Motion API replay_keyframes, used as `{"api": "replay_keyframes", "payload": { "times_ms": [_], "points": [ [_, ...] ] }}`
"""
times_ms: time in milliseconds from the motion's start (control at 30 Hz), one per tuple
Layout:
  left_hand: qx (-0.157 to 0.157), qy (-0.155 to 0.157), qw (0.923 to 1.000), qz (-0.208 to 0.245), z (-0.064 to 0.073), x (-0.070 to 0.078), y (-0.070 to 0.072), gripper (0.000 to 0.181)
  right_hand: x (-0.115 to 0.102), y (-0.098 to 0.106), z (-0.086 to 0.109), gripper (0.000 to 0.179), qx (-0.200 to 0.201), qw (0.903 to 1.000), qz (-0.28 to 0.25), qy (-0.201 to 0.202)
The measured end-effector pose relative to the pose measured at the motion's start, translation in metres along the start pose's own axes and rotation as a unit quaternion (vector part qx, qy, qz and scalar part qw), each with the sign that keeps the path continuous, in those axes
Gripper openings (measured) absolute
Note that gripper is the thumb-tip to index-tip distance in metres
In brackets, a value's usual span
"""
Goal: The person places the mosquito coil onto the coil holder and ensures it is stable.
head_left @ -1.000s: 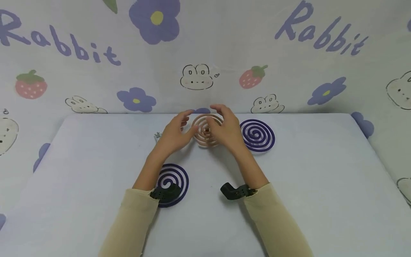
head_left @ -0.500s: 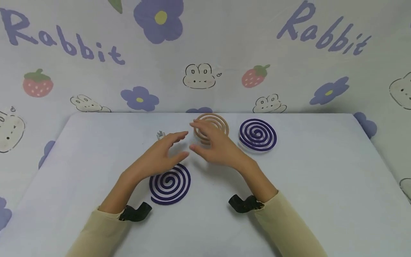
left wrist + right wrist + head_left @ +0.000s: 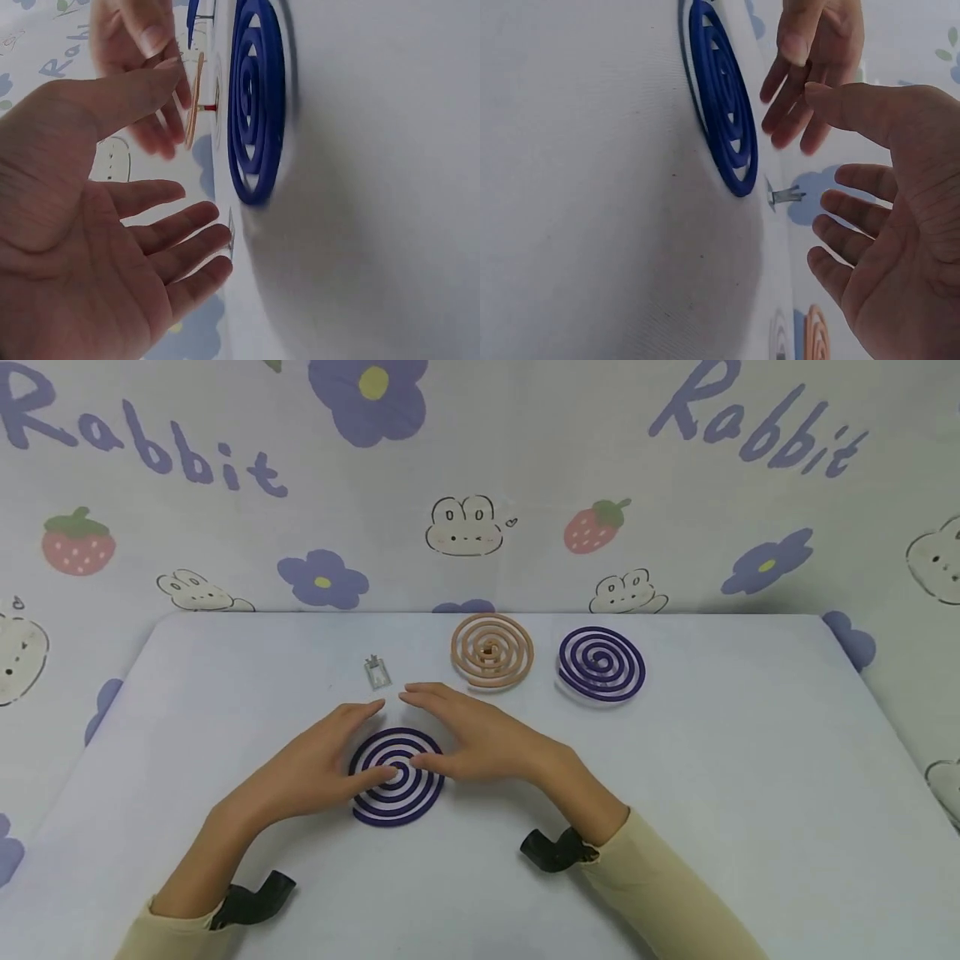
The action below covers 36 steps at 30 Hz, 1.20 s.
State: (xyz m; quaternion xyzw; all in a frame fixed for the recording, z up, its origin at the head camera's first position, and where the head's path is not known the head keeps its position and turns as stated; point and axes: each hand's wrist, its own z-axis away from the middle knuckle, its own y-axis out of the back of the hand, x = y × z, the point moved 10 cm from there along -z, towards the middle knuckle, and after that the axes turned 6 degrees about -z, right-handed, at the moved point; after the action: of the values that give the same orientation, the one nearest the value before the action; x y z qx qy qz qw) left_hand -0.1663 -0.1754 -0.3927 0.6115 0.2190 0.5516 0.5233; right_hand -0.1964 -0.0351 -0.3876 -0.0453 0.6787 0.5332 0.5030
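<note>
A dark purple mosquito coil (image 3: 399, 787) lies near the middle of the table, seen edge-on in both wrist views (image 3: 247, 97). My left hand (image 3: 315, 777) hovers over its left side, fingers extended and thumb apart. Over the right side is my right hand (image 3: 483, 739), its fingers loosely spread. Neither hand grips anything; the wrist views show both palms bare. Beyond the hands stands a small metal coil stand (image 3: 373, 662) with upright prongs.
Toward the back edge, an orange coil (image 3: 492, 682) sits raised on a stand. To its right, another purple coil (image 3: 602, 664) is also raised off the white table (image 3: 720, 777). A patterned cloth (image 3: 540, 452) hangs behind.
Both hands have moved back from the orange coil toward me and to the left, and are now over the near purple coil. The orange coil has come fully into view.
</note>
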Motion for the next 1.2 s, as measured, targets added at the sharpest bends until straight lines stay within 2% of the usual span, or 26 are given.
{"api": "replay_keyframes", "payload": {
  "times_ms": [167,333,467,633,1200],
  "points": [
    [0.004,0.009,0.9998,-0.016,0.018,-0.004,-0.001,0.093,0.005,-0.012,-0.001,0.082,-0.026,0.9996,0.010,-0.007],
    [0.012,0.000,0.9994,-0.032,0.026,-0.002,-0.006,0.098,0.005,-0.024,0.000,0.091,-0.056,0.9980,0.023,-0.016],
    [0.005,0.005,0.9989,-0.046,0.027,-0.003,-0.013,0.105,0.006,-0.033,0.001,0.098,-0.071,0.9963,0.041,-0.025],
    [-0.002,0.010,0.9986,-0.053,0.028,-0.003,-0.021,0.109,0.002,-0.039,0.002,0.101,-0.069,0.9949,0.072,-0.012],
    [0.006,0.004,0.9979,-0.064,0.023,-0.001,-0.018,0.105,-0.001,-0.041,0.005,0.117,-0.054,0.9904,0.127,-0.015]
  ]
}}
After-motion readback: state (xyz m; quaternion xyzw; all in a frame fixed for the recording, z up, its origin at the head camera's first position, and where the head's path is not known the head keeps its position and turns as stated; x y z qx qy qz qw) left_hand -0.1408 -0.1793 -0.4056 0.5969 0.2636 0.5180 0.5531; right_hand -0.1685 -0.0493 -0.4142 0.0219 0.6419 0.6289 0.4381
